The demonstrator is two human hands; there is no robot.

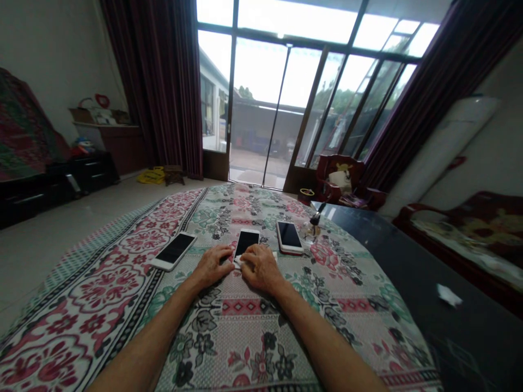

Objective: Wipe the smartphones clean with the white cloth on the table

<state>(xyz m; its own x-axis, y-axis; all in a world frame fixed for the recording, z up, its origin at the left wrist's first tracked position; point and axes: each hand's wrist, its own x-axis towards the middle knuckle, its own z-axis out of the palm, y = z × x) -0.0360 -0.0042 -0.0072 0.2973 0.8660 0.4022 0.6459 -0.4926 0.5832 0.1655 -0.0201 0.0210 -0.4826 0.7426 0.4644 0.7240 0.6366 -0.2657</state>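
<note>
A white smartphone [248, 239] with a dark screen lies on the floral tablecloth in front of me, its lower part covered by my hands. My left hand [213, 265] steadies its left edge, with the fingers bent and the thumb against the phone. Over the lower screen, my right hand [260, 267] presses a small white tissue [237, 262], mostly hidden under bent fingers. To the left lies another white smartphone [175, 251], tilted outward. On the right is a third smartphone [290, 237] with a dark screen and a reddish lower edge.
A small glass jar [312, 228] with a dark brush [316, 216] stands beyond the right phone. The patterned tablecloth [261, 316] covers a round table. A black glossy table [392, 261] adjoins on the right, with a crumpled white tissue [449, 295] on it.
</note>
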